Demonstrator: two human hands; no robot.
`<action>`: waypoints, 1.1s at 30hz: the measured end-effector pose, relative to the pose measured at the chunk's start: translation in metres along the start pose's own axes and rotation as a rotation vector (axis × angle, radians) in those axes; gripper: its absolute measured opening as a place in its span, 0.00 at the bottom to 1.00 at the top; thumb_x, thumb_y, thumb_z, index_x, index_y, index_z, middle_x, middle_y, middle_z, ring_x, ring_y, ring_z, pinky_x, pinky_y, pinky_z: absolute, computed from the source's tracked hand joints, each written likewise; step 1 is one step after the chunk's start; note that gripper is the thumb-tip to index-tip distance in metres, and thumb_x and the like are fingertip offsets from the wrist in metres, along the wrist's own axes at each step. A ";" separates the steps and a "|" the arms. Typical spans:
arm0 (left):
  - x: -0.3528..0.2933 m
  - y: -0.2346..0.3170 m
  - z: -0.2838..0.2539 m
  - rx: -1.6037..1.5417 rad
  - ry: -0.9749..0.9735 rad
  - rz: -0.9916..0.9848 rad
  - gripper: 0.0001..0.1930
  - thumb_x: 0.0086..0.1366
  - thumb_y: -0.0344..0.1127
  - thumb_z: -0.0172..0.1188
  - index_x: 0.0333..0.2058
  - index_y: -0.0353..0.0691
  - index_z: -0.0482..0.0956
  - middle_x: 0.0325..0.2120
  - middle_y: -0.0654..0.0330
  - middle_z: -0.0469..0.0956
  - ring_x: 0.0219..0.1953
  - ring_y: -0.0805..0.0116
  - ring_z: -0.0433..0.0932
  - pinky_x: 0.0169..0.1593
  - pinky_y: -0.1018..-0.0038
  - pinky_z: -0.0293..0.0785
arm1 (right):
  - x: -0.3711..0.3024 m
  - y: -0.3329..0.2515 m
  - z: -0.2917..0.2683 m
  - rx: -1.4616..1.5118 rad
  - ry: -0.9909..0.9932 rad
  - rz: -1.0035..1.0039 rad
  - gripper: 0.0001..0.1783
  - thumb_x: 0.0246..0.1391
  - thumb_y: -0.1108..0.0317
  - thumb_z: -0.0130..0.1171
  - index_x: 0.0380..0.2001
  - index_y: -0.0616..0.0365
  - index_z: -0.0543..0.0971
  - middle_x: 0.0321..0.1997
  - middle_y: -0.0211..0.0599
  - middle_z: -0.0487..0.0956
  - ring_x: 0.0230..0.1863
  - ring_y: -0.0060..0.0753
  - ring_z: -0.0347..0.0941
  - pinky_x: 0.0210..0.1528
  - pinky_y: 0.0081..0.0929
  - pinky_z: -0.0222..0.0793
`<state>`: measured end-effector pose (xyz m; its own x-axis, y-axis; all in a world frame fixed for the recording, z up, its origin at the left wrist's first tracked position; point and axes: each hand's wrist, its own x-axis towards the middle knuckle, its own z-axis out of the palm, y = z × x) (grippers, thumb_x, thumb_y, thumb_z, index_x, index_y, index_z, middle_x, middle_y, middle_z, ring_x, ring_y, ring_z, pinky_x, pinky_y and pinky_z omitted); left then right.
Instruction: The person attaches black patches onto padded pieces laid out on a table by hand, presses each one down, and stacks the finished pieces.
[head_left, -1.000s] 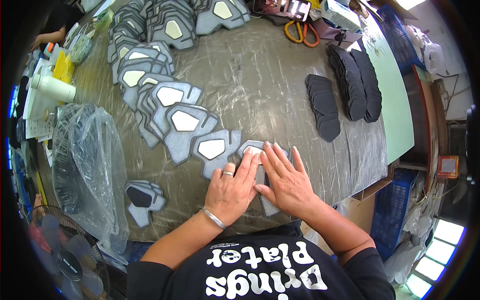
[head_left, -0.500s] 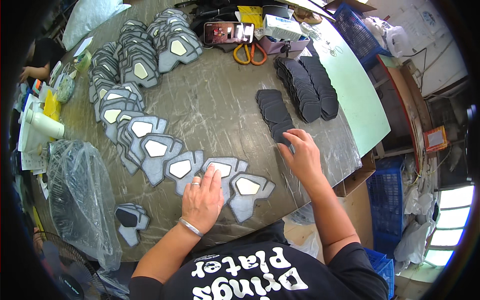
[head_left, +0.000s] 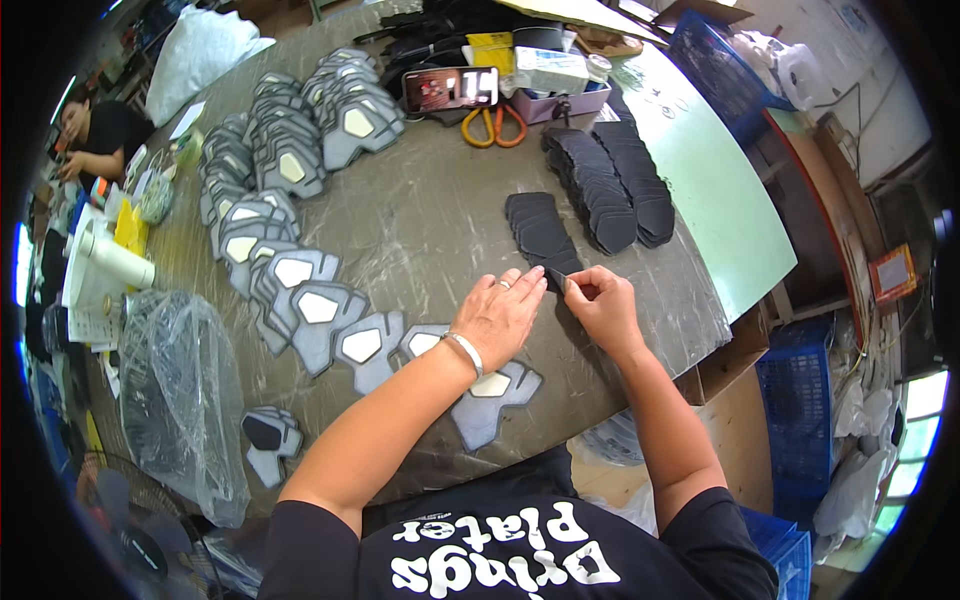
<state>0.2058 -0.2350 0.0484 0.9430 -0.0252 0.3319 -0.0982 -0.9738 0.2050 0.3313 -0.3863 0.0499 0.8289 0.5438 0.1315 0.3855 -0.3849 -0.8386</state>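
A short row of overlapping black patches lies on the table in front of me. At its near end my right hand pinches one small black patch between thumb and fingers. My left hand reaches across with fingers stretched out flat, its fingertips touching that patch's left edge; the left thumb is hidden. Below my left forearm, a grey shaped piece with a cream patch lies partly covered. Similar grey pieces curve away to the left, overlapping. One grey piece with a black patch lies apart at the near left.
Stacked grey pieces stand at the far left, and two longer rows of black patches at the right. Orange-handled scissors, a phone and a pink box sit at the back. Clear plastic lies left; a person sits beyond.
My left hand has left the cream patch on a grey piece and moved right to the black patches. My right hand has closed on a black patch and tilted it up.
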 end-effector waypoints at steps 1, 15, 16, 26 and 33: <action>0.001 -0.002 0.006 -0.033 -0.016 -0.011 0.22 0.62 0.36 0.58 0.55 0.37 0.75 0.59 0.59 0.72 0.55 0.63 0.71 0.54 0.65 0.67 | 0.001 0.000 0.001 0.009 -0.007 0.047 0.05 0.49 0.70 0.67 0.28 0.61 0.84 0.26 0.40 0.83 0.25 0.24 0.79 0.31 0.23 0.74; -0.013 0.045 -0.032 -1.235 0.164 -0.502 0.15 0.68 0.35 0.62 0.48 0.31 0.77 0.41 0.55 0.81 0.40 0.73 0.81 0.42 0.75 0.79 | -0.065 -0.047 -0.010 -0.074 0.293 -0.461 0.08 0.47 0.82 0.65 0.33 0.61 0.82 0.33 0.39 0.81 0.32 0.30 0.79 0.33 0.23 0.75; -0.026 0.050 -0.035 -1.234 0.163 -0.520 0.15 0.68 0.35 0.62 0.48 0.31 0.77 0.41 0.55 0.81 0.40 0.73 0.81 0.42 0.75 0.79 | -0.072 -0.055 -0.005 -0.105 0.208 -0.588 0.10 0.46 0.82 0.65 0.34 0.61 0.83 0.34 0.40 0.81 0.33 0.31 0.80 0.34 0.24 0.76; -0.127 0.060 -0.070 -1.386 0.060 -0.926 0.09 0.70 0.31 0.58 0.41 0.30 0.81 0.27 0.61 0.83 0.31 0.79 0.83 0.33 0.81 0.78 | -0.108 -0.069 -0.023 0.202 -0.579 0.215 0.11 0.51 0.69 0.72 0.31 0.65 0.81 0.24 0.28 0.77 0.23 0.13 0.69 0.24 0.16 0.65; -0.135 0.049 -0.063 -0.423 0.209 -0.404 0.14 0.55 0.29 0.70 0.41 0.37 0.82 0.42 0.57 0.79 0.36 0.61 0.81 0.37 0.71 0.77 | -0.111 -0.066 0.001 0.262 -0.447 0.453 0.14 0.58 0.65 0.66 0.26 0.65 0.80 0.19 0.25 0.77 0.20 0.11 0.67 0.21 0.15 0.61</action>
<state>0.0538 -0.2646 0.0719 0.8542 0.4127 0.3162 0.0956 -0.7224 0.6848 0.2135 -0.4204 0.0903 0.6167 0.6490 -0.4455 -0.1168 -0.4842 -0.8671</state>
